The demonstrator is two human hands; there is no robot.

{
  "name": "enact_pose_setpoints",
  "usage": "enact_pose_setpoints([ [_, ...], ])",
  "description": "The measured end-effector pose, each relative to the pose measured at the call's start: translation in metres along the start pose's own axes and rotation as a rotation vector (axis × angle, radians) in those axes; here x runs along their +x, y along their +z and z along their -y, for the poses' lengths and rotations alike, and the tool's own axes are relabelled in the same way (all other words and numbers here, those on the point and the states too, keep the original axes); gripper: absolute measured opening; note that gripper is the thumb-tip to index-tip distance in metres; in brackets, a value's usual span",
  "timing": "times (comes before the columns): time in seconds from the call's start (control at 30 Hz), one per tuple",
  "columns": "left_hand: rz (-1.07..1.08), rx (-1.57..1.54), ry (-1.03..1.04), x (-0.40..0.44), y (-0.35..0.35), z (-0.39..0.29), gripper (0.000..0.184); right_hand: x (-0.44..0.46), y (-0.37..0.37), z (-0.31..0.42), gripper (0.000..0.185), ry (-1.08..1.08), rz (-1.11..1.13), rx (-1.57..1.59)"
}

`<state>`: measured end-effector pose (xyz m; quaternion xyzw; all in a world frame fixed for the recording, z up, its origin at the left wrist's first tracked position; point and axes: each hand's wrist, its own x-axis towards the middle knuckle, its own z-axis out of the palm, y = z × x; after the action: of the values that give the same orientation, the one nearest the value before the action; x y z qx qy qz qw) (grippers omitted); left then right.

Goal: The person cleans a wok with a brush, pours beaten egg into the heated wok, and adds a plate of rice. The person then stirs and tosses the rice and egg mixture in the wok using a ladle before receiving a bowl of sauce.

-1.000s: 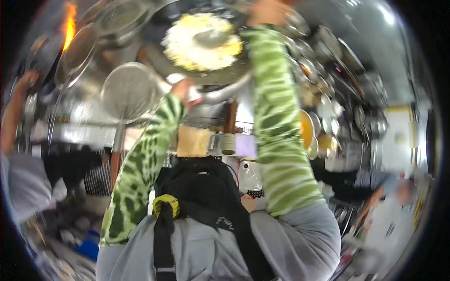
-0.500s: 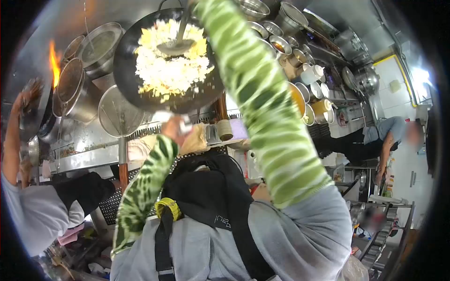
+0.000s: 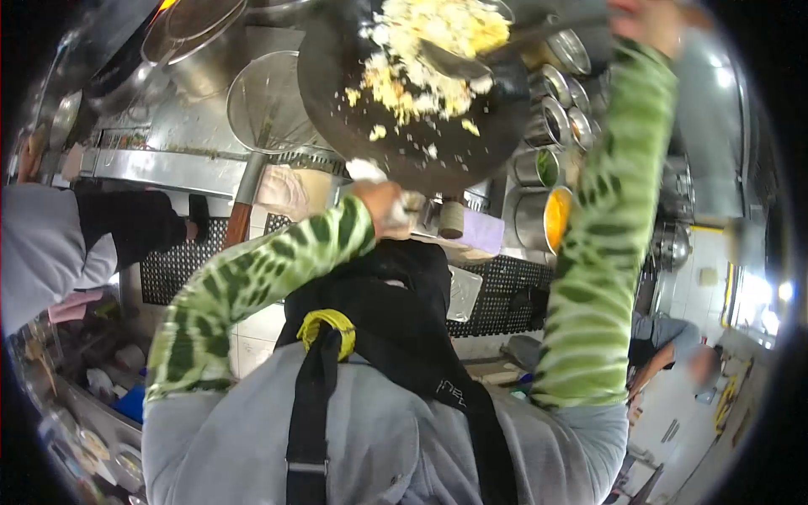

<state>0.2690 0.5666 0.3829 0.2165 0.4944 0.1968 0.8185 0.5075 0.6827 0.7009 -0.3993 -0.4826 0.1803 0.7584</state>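
A dark wok (image 3: 412, 156) holds fried rice with egg (image 3: 442, 25), heaped toward its far side with loose grains nearer the front. My left hand (image 3: 383, 206) is closed on a white cloth (image 3: 366, 171) at the wok's near rim. Whether the fingers also grip the wok itself is hidden. My right hand (image 3: 650, 25), slightly blurred at the upper right, is closed around the handle of a ladle (image 3: 454, 61). The ladle's bowl rests in the rice.
A wire strainer (image 3: 265, 101) with a wooden handle lies left of the wok. Metal containers line the right, including a pot of orange liquid (image 3: 555, 220). A co-worker's sleeve (image 3: 42, 244) shows at the left; another person (image 3: 665, 345) is at the far right.
My right hand has swung out to the right with the ladle, now lying sideways. The wok and left hand appear further right, partly from camera movement. The rice has shifted to the far side.
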Motion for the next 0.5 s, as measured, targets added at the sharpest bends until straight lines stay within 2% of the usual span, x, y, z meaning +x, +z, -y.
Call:
enact_pose_setpoints([
  [0.03,-0.025,0.181,0.048,-0.011,0.002,-0.011,0.022,0.001,0.001,0.031,0.016,-0.125,0.013,-0.031],
  [0.07,0.024,0.114,0.106,-0.008,0.011,-0.013,0.025,-0.010,0.002,0.038,0.013,-0.221,0.022,-0.069],
  [0.1,0.078,0.044,0.160,-0.003,0.020,-0.015,0.028,-0.032,0.011,0.031,0.013,-0.101,-0.070,-0.076],
  [0.13,0.214,-0.424,0.195,0.000,0.038,-0.048,0.033,-0.048,0.028,0.023,0.013,-0.020,-0.169,-0.073],
  [0.2,0.134,-0.234,0.082,0.022,0.042,-0.070,0.031,-0.065,0.037,-0.042,0.011,-0.069,0.121,-0.014],
  [0.23,0.151,-0.157,0.121,0.031,0.028,-0.053,0.031,-0.091,0.083,-0.040,0.011,0.079,-0.376,-0.381],
  [0.27,0.168,-0.088,0.159,0.045,0.016,-0.024,0.031,-0.090,0.072,-0.042,0.011,0.067,-0.272,-0.306],
  [0.3,0.043,-0.210,0.144,0.054,0.016,0.003,0.026,-0.078,0.049,-0.043,0.012,0.047,-0.165,-0.227],
  [0.33,0.076,-0.126,0.273,0.044,0.011,0.012,0.025,-0.063,0.028,-0.038,0.012,0.016,-0.049,-0.148],
  [0.37,0.098,-0.047,0.405,0.032,0.006,0.022,0.024,-0.047,0.020,-0.015,0.014,0.205,0.021,0.036],
  [0.4,0.113,0.095,0.664,0.035,0.000,0.035,0.024,0.022,-0.048,-0.035,0.020,0.391,0.283,0.018],
  [0.43,0.142,0.077,0.647,0.035,0.004,0.019,0.024,0.029,-0.043,-0.041,0.020,0.422,0.260,-0.048],
  [0.5,0.172,-0.084,0.335,0.043,0.026,-0.036,0.024,0.036,-0.025,-0.038,0.019,0.393,0.203,-0.182],
])
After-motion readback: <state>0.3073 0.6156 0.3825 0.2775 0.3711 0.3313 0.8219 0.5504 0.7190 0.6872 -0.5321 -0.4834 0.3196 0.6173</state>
